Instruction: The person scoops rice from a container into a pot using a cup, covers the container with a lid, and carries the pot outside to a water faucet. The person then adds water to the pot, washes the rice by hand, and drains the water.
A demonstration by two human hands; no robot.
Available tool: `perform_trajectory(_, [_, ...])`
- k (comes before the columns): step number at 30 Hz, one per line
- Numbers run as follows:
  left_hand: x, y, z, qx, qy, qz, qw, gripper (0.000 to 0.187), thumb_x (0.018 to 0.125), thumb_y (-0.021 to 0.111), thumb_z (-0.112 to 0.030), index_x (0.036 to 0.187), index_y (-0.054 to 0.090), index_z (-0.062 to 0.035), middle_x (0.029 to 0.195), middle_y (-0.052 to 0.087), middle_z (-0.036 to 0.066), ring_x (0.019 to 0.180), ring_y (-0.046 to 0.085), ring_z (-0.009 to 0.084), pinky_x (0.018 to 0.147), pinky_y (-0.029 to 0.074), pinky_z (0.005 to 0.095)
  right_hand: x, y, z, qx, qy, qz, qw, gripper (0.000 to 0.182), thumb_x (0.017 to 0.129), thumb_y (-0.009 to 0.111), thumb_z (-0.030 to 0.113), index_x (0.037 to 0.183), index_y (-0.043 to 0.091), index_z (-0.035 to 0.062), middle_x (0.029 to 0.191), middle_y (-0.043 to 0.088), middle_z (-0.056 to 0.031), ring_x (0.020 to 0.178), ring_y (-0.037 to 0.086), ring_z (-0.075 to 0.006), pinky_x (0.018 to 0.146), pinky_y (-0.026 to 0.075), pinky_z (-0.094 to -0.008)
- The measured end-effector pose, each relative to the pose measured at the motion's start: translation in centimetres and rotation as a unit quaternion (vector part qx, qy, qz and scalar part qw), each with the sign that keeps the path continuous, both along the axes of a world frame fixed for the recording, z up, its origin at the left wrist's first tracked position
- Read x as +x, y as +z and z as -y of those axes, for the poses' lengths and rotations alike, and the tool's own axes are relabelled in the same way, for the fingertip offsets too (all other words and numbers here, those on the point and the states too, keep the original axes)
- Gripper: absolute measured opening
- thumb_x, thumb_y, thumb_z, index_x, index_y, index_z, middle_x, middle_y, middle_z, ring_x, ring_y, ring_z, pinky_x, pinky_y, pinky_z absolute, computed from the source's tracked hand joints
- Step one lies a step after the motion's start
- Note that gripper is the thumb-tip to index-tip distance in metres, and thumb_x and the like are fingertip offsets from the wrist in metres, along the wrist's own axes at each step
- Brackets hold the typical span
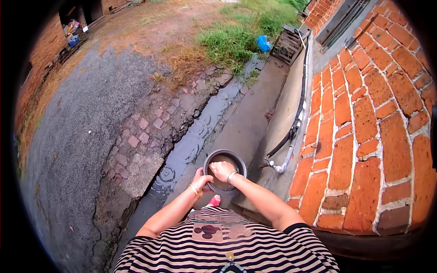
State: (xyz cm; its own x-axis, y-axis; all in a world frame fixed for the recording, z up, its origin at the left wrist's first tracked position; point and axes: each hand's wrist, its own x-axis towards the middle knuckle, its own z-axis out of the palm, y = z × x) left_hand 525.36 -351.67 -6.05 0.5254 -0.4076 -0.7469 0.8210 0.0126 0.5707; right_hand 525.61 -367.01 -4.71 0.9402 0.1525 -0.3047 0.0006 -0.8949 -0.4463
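A round grey metal pot [244,164] is held in front of my body, above the wet ground beside the ditch. Its inside shows a murky brownish liquid [224,185]. My left hand [200,181], with a yellow bangle at the wrist, grips the pot's left rim. Reaching inside over the rim, my right hand [223,170] has its fingers curled down toward the contents. A silver bracelet [232,176] circles that wrist. Whatever the right fingertips hold, if anything, is hidden.
A water-filled ditch [191,141] runs along broken paving [143,136] on the left. At right stand a brick wall [350,136], a black hose [298,113] and a white pipe elbow [281,167]. A blue bag [263,43] lies near a wooden crate [287,45].
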Motion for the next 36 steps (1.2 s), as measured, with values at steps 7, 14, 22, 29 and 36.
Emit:
perform_trajectory(7, [-0.1,0.3,0.2,-0.013,-0.005,-0.008,1.000,0.087,0.062,0.063,-0.007,0.137,0.020,-0.0165,0.091,0.057,0.008,0.078,0.059,0.0251,0.065,0.050,0.0545,-0.7,-0.8,0.6,-0.088,0.080,0.133,0.984,0.026,0.085,0.042,0.028,0.090,0.064,0.0128,0.083,0.063,-0.0152,0.087,0.058,-0.0312,0.076,0.045,-0.0438])
perform_trajectory(14, [-0.1,0.0,0.0,-0.016,0.009,0.001,1.000,0.081,0.062,0.064,-0.008,0.133,0.025,-0.0165,0.090,0.056,0.008,0.078,0.058,0.0243,0.063,0.049,0.0518,-0.6,-3.0,1.6,-0.122,0.063,0.052,0.989,0.037,0.074,0.058,0.023,0.110,0.056,0.0135,0.109,0.055,-0.0140,0.104,0.051,-0.0325,0.084,0.044,-0.0451])
perform_trajectory(22, [-0.3,-1.0,0.4,0.017,0.008,-0.007,1.000,0.088,0.059,0.065,-0.009,0.136,0.023,-0.0146,0.100,0.056,0.013,0.077,0.061,0.0292,0.062,0.049,0.0548,-1.9,-3.8,0.6,0.020,0.013,-0.233,0.972,0.050,0.081,0.052,0.043,0.115,0.058,0.0071,0.112,0.059,-0.0224,0.107,0.055,-0.0363,0.092,0.043,-0.0405])
perform_trajectory(29, [-0.3,-0.2,-0.6,0.002,0.016,0.020,1.000,0.085,0.060,0.063,-0.008,0.135,0.023,-0.0158,0.098,0.056,0.012,0.077,0.060,0.0256,0.062,0.049,0.0511,-1.3,-4.0,0.2,0.221,0.035,-0.136,0.965,0.017,0.080,0.058,0.017,0.090,0.062,0.0039,0.079,0.066,-0.0117,0.073,0.061,-0.0184,0.068,0.048,-0.0328])
perform_trajectory(36, [-0.2,-0.2,-0.6,-0.002,0.022,0.031,0.999,0.084,0.060,0.063,-0.006,0.135,0.026,-0.0153,0.096,0.054,0.007,0.084,0.055,0.0213,0.062,0.047,0.0475,0.7,-1.3,1.7,0.173,-0.031,-0.015,0.984,0.038,0.093,0.043,0.033,0.082,0.061,0.0028,0.076,0.063,-0.0177,0.072,0.061,-0.0339,0.064,0.047,-0.0417])
